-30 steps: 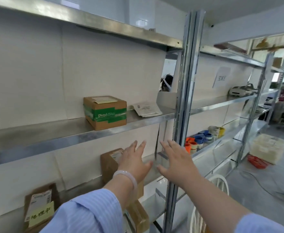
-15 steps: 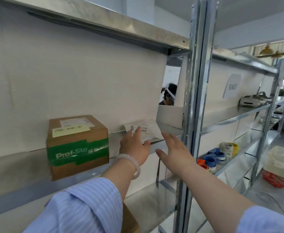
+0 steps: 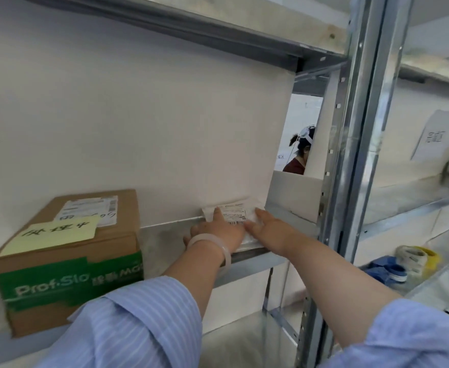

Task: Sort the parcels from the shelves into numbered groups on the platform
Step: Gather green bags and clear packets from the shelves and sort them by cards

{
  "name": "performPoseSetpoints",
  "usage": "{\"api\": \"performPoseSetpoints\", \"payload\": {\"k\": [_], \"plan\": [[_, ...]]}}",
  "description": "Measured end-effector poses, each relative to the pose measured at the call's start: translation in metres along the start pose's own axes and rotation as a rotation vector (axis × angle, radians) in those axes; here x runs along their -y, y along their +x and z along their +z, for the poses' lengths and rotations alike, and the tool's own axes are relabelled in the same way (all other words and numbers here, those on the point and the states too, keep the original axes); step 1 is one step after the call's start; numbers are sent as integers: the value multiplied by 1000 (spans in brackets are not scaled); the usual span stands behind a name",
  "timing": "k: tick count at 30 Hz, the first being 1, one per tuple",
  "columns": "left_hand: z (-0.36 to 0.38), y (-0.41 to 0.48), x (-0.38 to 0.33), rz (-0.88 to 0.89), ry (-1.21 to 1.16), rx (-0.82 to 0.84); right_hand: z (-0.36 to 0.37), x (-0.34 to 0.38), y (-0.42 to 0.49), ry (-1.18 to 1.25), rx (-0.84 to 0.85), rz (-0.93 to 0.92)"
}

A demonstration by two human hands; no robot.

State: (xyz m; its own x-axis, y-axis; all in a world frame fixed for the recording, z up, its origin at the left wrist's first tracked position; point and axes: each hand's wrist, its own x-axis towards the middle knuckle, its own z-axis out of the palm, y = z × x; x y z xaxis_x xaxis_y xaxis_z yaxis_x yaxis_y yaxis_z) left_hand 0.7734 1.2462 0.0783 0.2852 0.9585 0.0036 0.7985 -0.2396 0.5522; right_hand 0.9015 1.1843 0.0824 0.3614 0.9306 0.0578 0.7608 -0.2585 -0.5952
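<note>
**Sorting parcels, an early pick from the shelves.** The metal shelf (image 3: 165, 235) is the largest element, and two parcels lie on it. The platform and its numbered groups are out of view, so nothing shows any group as filled. By this evidence most of the sorting is judged to be ahead.

Well to the left of the fingers stands a cardboard box (image 3: 67, 261) with a green printed band. It carries a shipping label and a handwritten yellow note (image 3: 56, 232) on its top, and no hand touches it.

The left hand (image 3: 218, 232), which wears a pale bangle (image 3: 212, 245), and the right hand (image 3: 267, 229) reach in side by side. Their fingers (image 3: 216, 215) lie fairly straight and slightly spread on the flat parcel (image 3: 235, 215). No curl around its edge is visible, so a lift is judged not yet begun.

The flat parcel lies directly under the fingertips, at the back of the shelf against the white backing panel. It is a thin, white, slightly crumpled mailer with a barcoded label facing up. The label's number is too small to read.
</note>
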Motion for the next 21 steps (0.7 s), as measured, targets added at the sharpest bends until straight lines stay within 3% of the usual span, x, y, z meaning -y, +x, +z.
{"api": "performPoseSetpoints", "payload": {"k": [4,13,21], "plan": [[9,12,-7,7,-151,-28,-3,-6,23,243,-28,-21],[13,-1,-20,-10,-332,-111,-3,-19,24,516,-116,-135],[7,-45,-30,183,-592,-287,-8,-15,-23,817,-228,-311]]}}
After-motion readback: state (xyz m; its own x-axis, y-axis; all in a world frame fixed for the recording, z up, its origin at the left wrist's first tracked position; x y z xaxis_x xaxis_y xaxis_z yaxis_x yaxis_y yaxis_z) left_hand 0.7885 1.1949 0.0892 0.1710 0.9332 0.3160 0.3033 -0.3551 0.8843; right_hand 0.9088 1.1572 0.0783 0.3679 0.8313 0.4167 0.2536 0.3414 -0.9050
